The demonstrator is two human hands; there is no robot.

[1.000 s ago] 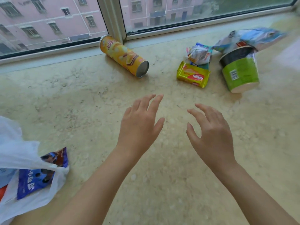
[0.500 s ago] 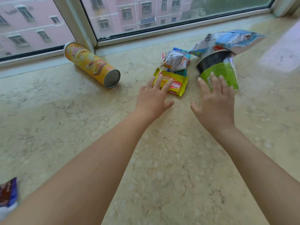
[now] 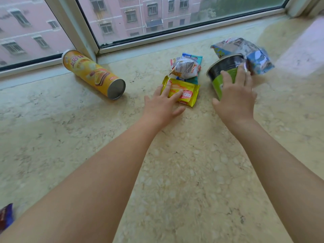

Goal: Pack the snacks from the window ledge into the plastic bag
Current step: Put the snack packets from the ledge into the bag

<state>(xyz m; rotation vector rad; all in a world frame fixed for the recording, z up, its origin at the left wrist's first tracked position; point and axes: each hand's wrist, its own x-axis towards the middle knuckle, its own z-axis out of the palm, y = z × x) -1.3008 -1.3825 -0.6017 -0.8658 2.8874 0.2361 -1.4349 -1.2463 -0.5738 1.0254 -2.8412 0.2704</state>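
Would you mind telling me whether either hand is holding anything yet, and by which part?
Neither lifts anything: left hand rests straight fingers on the yellow wafer pack; right hand lies over the green cup's side.

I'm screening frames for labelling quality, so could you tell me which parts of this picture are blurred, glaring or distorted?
Head view: motion blur smears the right hand and the blue-white packet above the green cup; daylight glare washes out the ledge at far right; wide-angle distortion bends the window frame; the yellow can stays fairly sharp.
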